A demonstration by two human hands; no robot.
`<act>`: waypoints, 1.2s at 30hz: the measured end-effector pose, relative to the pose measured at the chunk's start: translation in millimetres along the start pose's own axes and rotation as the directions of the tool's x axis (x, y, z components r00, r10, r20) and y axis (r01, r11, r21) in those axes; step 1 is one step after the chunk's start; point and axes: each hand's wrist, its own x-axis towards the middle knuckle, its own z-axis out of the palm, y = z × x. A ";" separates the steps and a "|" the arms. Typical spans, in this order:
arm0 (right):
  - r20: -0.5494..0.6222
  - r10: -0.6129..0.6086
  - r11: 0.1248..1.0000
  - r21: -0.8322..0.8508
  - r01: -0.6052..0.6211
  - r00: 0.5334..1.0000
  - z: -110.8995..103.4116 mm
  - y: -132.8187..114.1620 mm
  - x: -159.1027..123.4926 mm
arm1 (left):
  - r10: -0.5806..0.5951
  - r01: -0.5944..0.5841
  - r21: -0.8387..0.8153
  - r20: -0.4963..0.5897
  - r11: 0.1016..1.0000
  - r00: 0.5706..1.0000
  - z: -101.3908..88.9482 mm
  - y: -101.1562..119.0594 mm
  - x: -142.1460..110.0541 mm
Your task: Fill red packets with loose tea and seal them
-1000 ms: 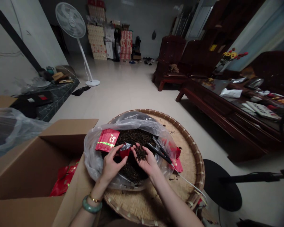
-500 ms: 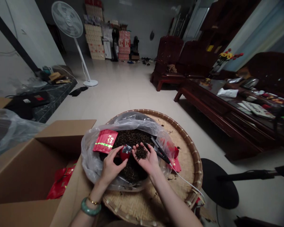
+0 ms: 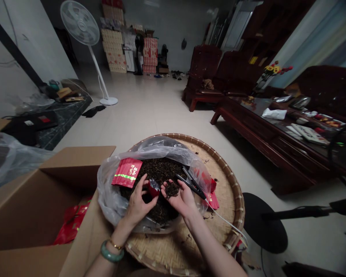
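Observation:
In my left hand (image 3: 138, 203) is a small red foil packet (image 3: 153, 188), gripped between thumb and fingers, its silver-lined mouth tilted toward my other hand. My right hand (image 3: 181, 198) is cupped palm up beside it, cradling a small heap of dark dried tea leaves (image 3: 172, 189). Both hands are over a clear plastic bag (image 3: 111, 200) full of loose tea (image 3: 161, 167). A fanned stack of red packets (image 3: 127, 172) lies on the bag's left side. A black heat sealer that looks like hair tongs (image 3: 194, 184) rests at its right, near my right fingers.
The bag sits on a round woven bamboo tray (image 3: 222, 200). More red packets (image 3: 213, 194) lie on the tray's right side. At left stands an open cardboard box (image 3: 23, 215) with red packets inside. A white cord (image 3: 229, 224) crosses the tray's rim. A black round base (image 3: 265, 223) stands at right.
My left hand has turned, and the red packet's mouth has tipped toward my right palm. The right hand stays cupped around the tea leaves. The whole view has shifted slightly.

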 end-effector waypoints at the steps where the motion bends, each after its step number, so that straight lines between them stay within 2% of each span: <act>1: 0.006 -0.005 1.000 -0.019 0.005 1.000 1.3 -1.1 -2.7 | 0.027 -0.028 0.015 0.015 0.999 1.000 0.5 -0.3 -0.2; 4: 0.045 -0.029 0.991 -0.126 0.034 0.999 7.7 -7.5 -12.9 | 0.099 -0.103 0.061 0.069 0.993 0.993 0.4 -1.6 -0.1; 6: 0.092 -0.051 0.961 -0.265 0.073 0.995 14.4 -15.8 -20.9 | 0.127 -0.135 0.091 0.088 0.987 0.988 -0.5 -2.3 0.5; 9: 0.177 -0.031 0.829 -0.545 0.125 0.984 29.5 -34.0 -33.1 | 0.149 -0.162 0.118 0.106 0.980 0.983 -1.5 -2.6 2.0; 11: 0.234 0.009 0.668 -0.725 0.168 0.972 43.4 -47.4 -40.0 | 0.147 -0.162 0.118 0.123 0.980 0.981 -1.4 -2.1 3.1; 13: 0.287 0.054 0.450 -0.862 0.234 0.956 59.6 -59.3 -44.8 | 0.141 -0.157 0.113 0.134 0.981 0.981 -0.8 -1.2 4.0; 15: 0.322 0.110 0.206 -0.933 0.295 0.940 76.7 -67.7 -46.8 | 0.130 -0.146 0.108 0.143 0.983 0.981 -0.1 -0.5 4.3; 17: 0.336 0.182 0.010 -0.940 0.340 0.924 93.0 -71.4 -45.9 | 0.118 -0.135 0.104 0.155 0.985 0.981 0.6 -0.5 4.2; 20: 0.302 0.265 -0.197 -0.913 0.358 0.916 112.3 -69.1 -40.7 | 0.116 -0.133 0.094 0.174 0.987 0.978 1.4 -2.3 3.7; 22: 0.278 0.302 -0.293 -0.883 0.367 0.912 120.3 -64.6 -36.3 | 0.125 -0.142 0.085 0.177 0.986 0.976 1.8 -4.2 3.5; 25: 0.283 0.334 -0.377 -0.834 0.402 0.899 125.2 -57.6 -30.2 | 0.126 -0.143 0.088 0.176 0.986 0.976 1.9 -5.8 3.5; 28: 0.275 0.324 -0.406 -0.824 0.396 0.905 125.9 -52.3 -26.4 | 0.135 -0.156 0.116 0.173 0.981 0.976 0.0 -2.6 3.9; 31: 0.273 0.302 -0.431 -0.816 0.386 0.913 126.5 -48.6 -25.0 | 0.227 -0.253 0.183 0.154 0.950 0.962 -5.1 5.6 5.3; 33: 0.261 0.288 -0.430 -0.824 0.368 0.921 127.1 -47.0 -24.3 | 0.335 -0.353 0.224 0.116 0.908 0.935 -10.4 11.7 7.8; 36: 0.206 0.302 -0.394 -0.862 0.318 0.931 127.6 -46.5 -21.9 | 0.518 -0.523 0.251 0.091 0.815 0.850 -20.6 18.1 15.8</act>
